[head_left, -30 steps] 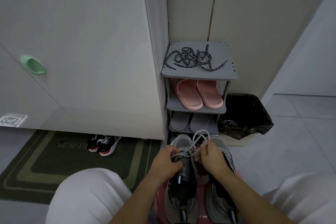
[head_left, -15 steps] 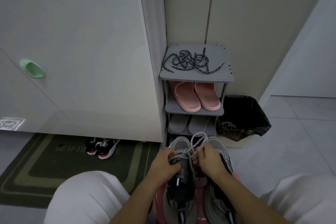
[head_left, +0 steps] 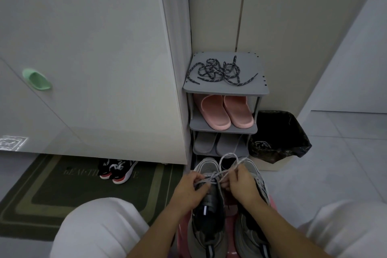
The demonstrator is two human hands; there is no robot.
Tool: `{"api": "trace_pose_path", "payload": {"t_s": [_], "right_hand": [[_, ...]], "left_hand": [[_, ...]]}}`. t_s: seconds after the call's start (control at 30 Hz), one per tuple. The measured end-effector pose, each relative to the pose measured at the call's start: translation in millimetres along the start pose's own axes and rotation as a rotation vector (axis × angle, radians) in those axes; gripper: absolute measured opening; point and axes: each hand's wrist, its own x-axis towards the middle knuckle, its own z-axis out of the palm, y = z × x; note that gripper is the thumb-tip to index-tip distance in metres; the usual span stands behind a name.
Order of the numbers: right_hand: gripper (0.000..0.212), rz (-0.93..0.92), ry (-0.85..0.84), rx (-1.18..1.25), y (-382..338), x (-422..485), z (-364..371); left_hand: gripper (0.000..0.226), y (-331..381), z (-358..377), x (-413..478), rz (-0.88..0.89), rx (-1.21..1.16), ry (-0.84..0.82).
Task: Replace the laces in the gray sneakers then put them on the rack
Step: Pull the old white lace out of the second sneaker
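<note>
Your left hand point(head_left: 189, 192) and right hand point(head_left: 243, 186) pinch the pale speckled lace point(head_left: 213, 174), hiding the eyelets. The gray mesh sneakers point(head_left: 207, 224) lie toes away from you, heels cropped.

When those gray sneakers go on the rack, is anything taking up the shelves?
Yes: dark laces lie loose on the rack top shelf, pink slippers fill the second, gray slippers the third. The bottom is hidden.
</note>
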Motion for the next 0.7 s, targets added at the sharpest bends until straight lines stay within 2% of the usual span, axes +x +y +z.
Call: {"api": "trace_pose_path", "payload": {"t_s": [0.07, 0.13, 0.2, 0.3, 0.33, 0.43, 0.47, 0.53, 0.6, 0.7], "right_hand": [[0.021, 0.010, 0.010, 0.062, -1.5, 1.7, -1.2], [0.018, -0.050, -0.074, -0.071, -2.2, 3.2, -2.8], [0.026, -0.109, -0.147, -0.267, -2.1, 1.7, -2.9], [0.024, -0.130, -0.138, -0.374, 1.5, 2.7, -1.2], [0.021, -0.093, -0.100, -0.295, 1.7, 3.9, -0.8], [0.022, 0.081, 0.073, 0.157, -1.7, 5.0, -2.8], [0.022, 0.094, 0.099, 0.224, -2.0, 5.7, -3.6], [0.021, 0.027, 0.017, 0.105, -2.0, 5.8, -4.6], [0.029, -0.087, -0.117, -0.190, -2.5, 3.0, -3.1], [0.035, -0.132, -0.156, -0.410, -0.4, 3.2, -2.0]], "left_hand": [[0.021, -1.3, 0.5, 0.2, 0.007, 0.007, -0.002], [0.017, -2.5, 1.0, 1.1, 0.010, 0.013, 0.001], [0.016, -3.4, 2.0, 2.5, 0.010, 0.020, 0.011], [0.019, -4.5, 2.8, 4.0, 0.005, 0.026, 0.010], [0.019, -5.0, 2.7, 4.0, 0.005, 0.025, 0.007], [0.018, -6.5, 2.4, 3.5, 0.008, 0.017, -0.007], [0.018, -6.3, 2.3, 3.3, 0.006, 0.016, -0.011], [0.019, -5.8, 2.0, 2.7, -0.001, 0.017, -0.011], [0.018, -4.3, 2.0, 2.9, -0.004, 0.018, -0.009], [0.018, -3.1, 1.8, 2.7, -0.008, 0.014, -0.018]]}}
